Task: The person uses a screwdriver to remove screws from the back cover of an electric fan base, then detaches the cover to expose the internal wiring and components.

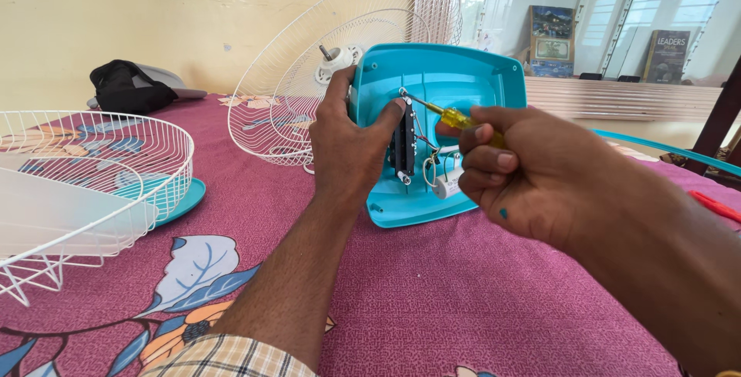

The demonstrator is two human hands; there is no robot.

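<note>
A person's left hand [351, 142] clamps the edge of an upturned turquoise fan base [448, 99], fingers curled over its rim and thumb pressed against the black switch block [402, 145] mounted inside, while the right hand [513, 172] is closed around a yellow-handled screwdriver [451, 117] whose thin metal tip meets a screw at the top of that block. The base is a glossy, rounded plastic shell, tilted up on its lower edge with its hollow underside turned toward the camera; thin wires loop from the switch block to a small white cylindrical capacitor [448, 184] low in the shell. It stands near the middle of a table spread with a magenta floral cloth [432, 300], toward the far edge. Just behind it, a white wire fan guard [309, 91] stands upright with the motor shaft [333, 56] showing at its centre. At the left edge of the surface, a second white wire guard [85, 169] lies dish-like over translucent blades, with a turquoise ring [185, 199] beneath. A black bag [127, 87] rests at the far left corner against the cream wall, and framed books [552, 41] stand on the window ledge beyond
</note>
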